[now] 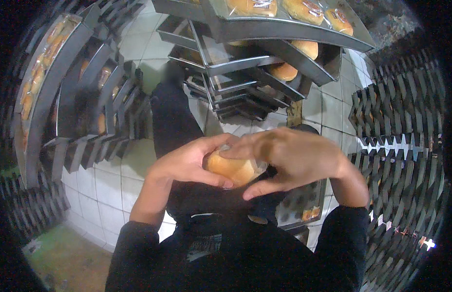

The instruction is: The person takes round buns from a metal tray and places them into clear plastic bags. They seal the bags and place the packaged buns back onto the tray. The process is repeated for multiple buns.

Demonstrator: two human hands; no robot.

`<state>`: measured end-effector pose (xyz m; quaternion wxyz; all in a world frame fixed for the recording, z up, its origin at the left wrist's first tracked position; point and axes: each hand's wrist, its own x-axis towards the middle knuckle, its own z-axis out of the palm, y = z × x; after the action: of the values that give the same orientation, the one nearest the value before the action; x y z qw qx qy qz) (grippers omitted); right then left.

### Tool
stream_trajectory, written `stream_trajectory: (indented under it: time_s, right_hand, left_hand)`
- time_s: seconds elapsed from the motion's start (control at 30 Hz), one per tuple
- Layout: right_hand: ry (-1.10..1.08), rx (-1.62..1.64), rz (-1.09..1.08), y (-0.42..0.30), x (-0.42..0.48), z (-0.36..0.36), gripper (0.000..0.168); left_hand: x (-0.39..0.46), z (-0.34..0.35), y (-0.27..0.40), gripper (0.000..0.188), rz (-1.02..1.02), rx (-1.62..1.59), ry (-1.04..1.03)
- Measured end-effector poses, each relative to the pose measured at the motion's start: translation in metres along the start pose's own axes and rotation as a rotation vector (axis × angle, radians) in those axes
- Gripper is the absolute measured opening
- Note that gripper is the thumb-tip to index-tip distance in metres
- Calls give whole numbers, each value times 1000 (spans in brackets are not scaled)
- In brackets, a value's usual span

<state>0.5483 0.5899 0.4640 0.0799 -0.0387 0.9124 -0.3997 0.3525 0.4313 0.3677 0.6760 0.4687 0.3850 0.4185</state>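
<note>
My left hand [187, 158] grips a golden bread bun [231, 169], fingers behind it and thumb along its near side. Clear plastic wrapping [261, 166] shows at the bun's right end. My right hand [295, 157], blurred by motion, reaches over the bun from the right. Its fingers cover the bun's upper part, while the thumb points apart from them below. Whether those fingers pinch the wrapping or only touch it is hidden by the blur. Both hands are above my lap, in front of my dark shirt.
Ahead, metal trays stack crosswise; the top tray [295, 31] bears wrapped buns [302, 11], and unwrapped buns [282, 71] show below. At left stands another tray stack [47, 95] with wrapped bread. A tray [299, 204] lies low at right. White tiles [109, 186] cover the floor.
</note>
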Motion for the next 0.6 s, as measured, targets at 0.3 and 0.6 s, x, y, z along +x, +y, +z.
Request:
stream_trajectory:
  time_s: [0.3,0.6]
  right_hand:
    - [283,-768,1,-2,50,21,9]
    - [306,-199,-86,-11,71,82,29]
  left_hand:
    - [-14,0,-59,82,36,-987,606]
    - [0,-10,-18,62,552,-1097,585]
